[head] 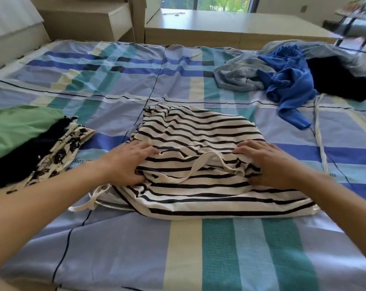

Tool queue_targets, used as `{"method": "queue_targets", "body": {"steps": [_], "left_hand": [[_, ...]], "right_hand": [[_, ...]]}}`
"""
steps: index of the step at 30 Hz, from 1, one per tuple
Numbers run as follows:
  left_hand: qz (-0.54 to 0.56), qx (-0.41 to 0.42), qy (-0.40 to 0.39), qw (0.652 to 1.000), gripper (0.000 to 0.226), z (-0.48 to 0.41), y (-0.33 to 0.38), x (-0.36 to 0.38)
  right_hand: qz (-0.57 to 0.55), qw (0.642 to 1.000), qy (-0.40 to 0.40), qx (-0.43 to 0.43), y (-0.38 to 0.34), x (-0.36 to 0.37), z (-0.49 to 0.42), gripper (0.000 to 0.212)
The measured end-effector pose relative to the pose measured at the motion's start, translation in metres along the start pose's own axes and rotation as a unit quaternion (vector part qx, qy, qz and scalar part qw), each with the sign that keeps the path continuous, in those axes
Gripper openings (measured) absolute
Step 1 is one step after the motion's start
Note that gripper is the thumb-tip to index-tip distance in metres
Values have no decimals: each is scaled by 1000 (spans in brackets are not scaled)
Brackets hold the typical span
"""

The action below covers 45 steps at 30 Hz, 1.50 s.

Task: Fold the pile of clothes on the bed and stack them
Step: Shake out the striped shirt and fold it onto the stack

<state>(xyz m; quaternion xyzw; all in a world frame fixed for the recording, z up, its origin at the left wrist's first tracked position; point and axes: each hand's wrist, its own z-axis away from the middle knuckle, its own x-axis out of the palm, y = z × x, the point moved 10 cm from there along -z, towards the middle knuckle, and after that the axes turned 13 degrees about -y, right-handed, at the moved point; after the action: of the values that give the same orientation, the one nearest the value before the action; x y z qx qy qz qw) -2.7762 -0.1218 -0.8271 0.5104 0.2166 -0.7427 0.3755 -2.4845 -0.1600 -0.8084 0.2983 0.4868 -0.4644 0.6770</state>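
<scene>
While both hands, left hand point(128, 164) and right hand point(266, 164), press flat with fingers spread on one striped garment point(198, 131), three folded garments point(28, 141) sit stacked left; three unfolded clothes point(291, 74) lie heaped right.

2 bare forearms and hands, left hand point(129, 164) and right hand point(268, 164), no sleeves, rings or watch

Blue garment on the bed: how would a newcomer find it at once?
Start from the plaid bed and look to its far right corner, where the unfolded pile lies. The blue garment sits mid-pile between a grey one and a black one; it alone is bright blue.
</scene>
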Motion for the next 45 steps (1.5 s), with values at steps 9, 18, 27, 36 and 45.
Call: {"method": "queue_targets", "body": {"steps": [9, 18, 27, 36, 45], "left_hand": [[63, -56, 84, 993, 70, -18, -17, -23], [231, -4, 82, 969, 46, -10, -32, -42], [385, 1, -31, 922, 42, 21, -21, -58], [162, -43, -200, 965, 25, 38, 8, -30], [102, -114, -12, 988, 47, -29, -20, -11]], "right_hand": [[-55, 998, 28, 2, 2, 8, -18, 54], [-121, 987, 109, 14, 18, -6, -20, 20], [-327, 945, 3, -27, 17, -45, 15, 13], [-250, 967, -52, 30, 20, -20, 27, 21], [-338, 901, 188, 198, 69, -16, -4, 47]]}}
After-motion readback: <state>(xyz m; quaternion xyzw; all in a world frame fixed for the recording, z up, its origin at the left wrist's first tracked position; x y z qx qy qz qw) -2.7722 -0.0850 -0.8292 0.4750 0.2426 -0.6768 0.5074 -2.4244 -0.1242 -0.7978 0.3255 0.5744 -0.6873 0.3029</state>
